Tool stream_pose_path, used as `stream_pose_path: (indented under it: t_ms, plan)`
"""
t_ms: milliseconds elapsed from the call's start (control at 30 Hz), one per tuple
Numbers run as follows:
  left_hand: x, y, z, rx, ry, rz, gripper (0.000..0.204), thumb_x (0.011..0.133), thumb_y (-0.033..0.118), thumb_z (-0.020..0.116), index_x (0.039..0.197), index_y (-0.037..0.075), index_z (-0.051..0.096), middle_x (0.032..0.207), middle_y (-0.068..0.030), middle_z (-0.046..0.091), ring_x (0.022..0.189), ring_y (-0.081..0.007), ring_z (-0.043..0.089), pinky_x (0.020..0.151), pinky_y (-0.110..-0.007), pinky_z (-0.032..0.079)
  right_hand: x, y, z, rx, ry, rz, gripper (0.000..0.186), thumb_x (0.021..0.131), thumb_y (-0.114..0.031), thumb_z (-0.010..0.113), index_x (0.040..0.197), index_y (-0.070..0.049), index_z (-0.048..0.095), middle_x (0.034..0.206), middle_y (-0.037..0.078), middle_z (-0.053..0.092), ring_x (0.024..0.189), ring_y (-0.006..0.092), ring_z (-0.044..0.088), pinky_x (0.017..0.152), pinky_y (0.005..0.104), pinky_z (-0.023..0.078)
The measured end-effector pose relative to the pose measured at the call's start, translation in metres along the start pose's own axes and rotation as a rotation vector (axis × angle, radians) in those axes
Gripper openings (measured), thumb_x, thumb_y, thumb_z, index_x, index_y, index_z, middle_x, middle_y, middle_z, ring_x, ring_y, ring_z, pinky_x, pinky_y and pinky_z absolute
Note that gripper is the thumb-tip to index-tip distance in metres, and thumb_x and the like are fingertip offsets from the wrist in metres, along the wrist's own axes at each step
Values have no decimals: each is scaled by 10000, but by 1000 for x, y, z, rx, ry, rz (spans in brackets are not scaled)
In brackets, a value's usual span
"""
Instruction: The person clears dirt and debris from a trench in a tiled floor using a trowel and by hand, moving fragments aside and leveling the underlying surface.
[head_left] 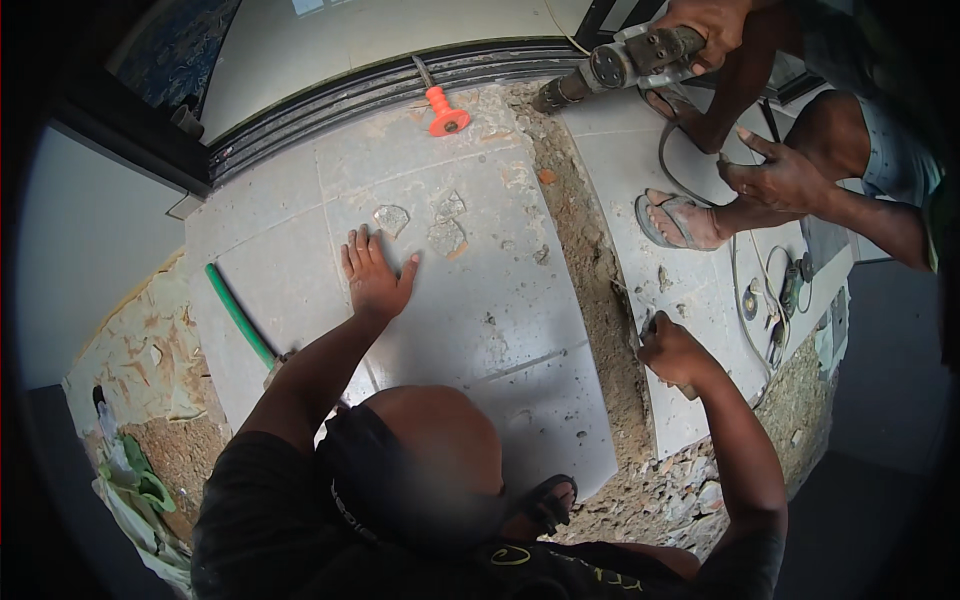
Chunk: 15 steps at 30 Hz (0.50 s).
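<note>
Head view. Counted: 1 chisel with an orange guarded handle (437, 105), 3 broken fragments (447, 238), 1 green hose (238, 315), 1 demolition hammer (630, 62) and 1 corded power tool (792, 285). 1 co-worker is present; 1 co-worker's hand (712, 30) is on the demolition hammer, whose front end stands at the upper end of the groove (590, 260).

The floor (260, 230) is of pale grey tiles, pitted and dusty. The groove runs through it from the black sliding-door track (400, 88) to rough rubble (690, 480). A pale wall (100, 190) stands at left.

The left grip (378, 275) is spread flat on a tile, holding nothing, just below the fragments. The right grip (672, 352) is closed around 1 small hand tool (687, 391), mostly hidden by the fingers; its exact kind cannot be told. The hand tool lies within the right grip, beside the groove's right edge.
</note>
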<state>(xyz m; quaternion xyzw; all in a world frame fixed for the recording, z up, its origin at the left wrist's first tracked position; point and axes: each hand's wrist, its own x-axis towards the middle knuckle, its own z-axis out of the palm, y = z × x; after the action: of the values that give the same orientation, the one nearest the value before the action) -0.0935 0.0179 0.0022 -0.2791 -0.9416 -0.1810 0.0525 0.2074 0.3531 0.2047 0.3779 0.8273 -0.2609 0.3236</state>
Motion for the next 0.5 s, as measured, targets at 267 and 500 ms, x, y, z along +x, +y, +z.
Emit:
stream_pose_path:
  t_ms: [267,500]
  plan:
    - [13,8,-8,3,-136,-78,859,915,556,588,1433,-101,395,1573,-286,272,1525,-423,127,1237,-562,42,121,-117,-76,226,-8,75,500,955,-201,571,1353,31,378,890,204,632,590,243,618,486,417,529]
    - [25,14,-25,12,-320,-190,906,878,547,636,1464,-90,369,1619,-244,191,1549,-366,46,1253,-527,0,156,-178,-125,-180,53,75,443,950,-141,422,1338,72,447,917,247,708,640,359,700,557,457,558]
